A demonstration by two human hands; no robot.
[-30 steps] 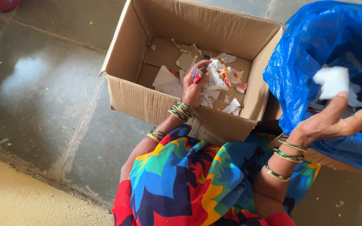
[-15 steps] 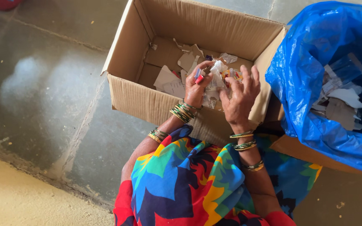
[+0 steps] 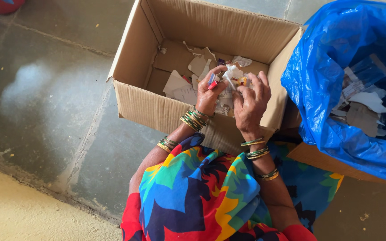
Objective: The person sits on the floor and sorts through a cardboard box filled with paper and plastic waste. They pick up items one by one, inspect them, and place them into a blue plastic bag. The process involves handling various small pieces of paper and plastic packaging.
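Both hands meet over one small clear plastic packet (image 3: 229, 76) with red and yellow print, held just above the floor of the open cardboard box (image 3: 135, 58), toward its near right corner. My left hand (image 3: 207, 96) has its fingers closed around a short red and blue stick-like piece (image 3: 211, 81) while the thumb and forefinger also pinch the packet's left edge; my right hand (image 3: 250, 103) curls its fingers onto the packet's right side, gripping it. I judge the step in hand to be opening or pulling apart this packet, and the next move seems to call for a firm two-sided pinch and a small outward pull, keeping the stick-like piece trapped against the palm so it does not drop. Under the hands lie torn card scraps (image 3: 182, 87) and more wrappers, loose on the box bottom. The box walls stand close: the near wall lies just under both wrists, and the right wall is just beside the right hand, so sideways room there is tight; the middle and far half of the box are open. To the right, touching the box, a blue plastic bag (image 3: 322, 76) gapes open with paper pieces (image 3: 365, 109) inside. The grey stone floor (image 3: 50, 89) to the left gives wide room.
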